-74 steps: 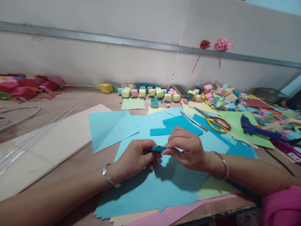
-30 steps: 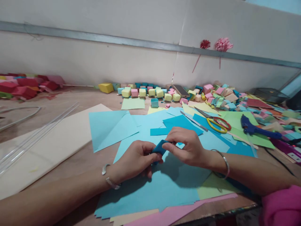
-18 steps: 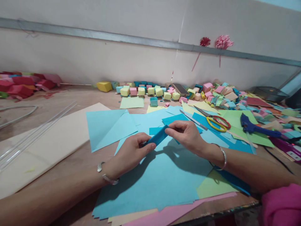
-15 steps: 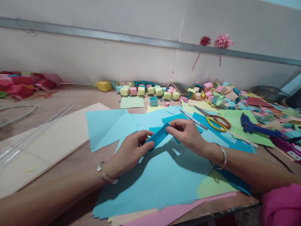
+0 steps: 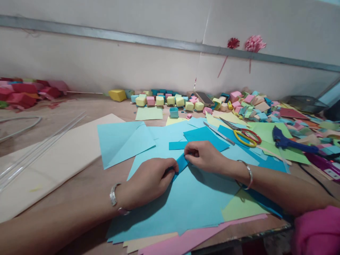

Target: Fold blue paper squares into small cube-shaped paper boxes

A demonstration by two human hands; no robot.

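A small folded blue paper strip [image 5: 181,163] lies pressed between my two hands, down on a large light-blue sheet [image 5: 186,202]. My left hand [image 5: 148,180] pinches its near end with thumb and fingers. My right hand [image 5: 204,156] pinches its far end, fingers curled over it. Both wrists wear silver bangles. Most of the strip is hidden by my fingers.
Yellow-and-red scissors [image 5: 245,136], a metal blade [image 5: 219,134] and a blue glue gun [image 5: 288,141] lie to the right. Several small paper boxes [image 5: 170,102] line the back wall. A beige board [image 5: 53,159] and clear rods [image 5: 39,148] lie left. The table edge [image 5: 239,237] is near.
The strip was stretched out and lifted between my hands half a second ago; now my hands have come together and lowered it onto the light-blue sheet.
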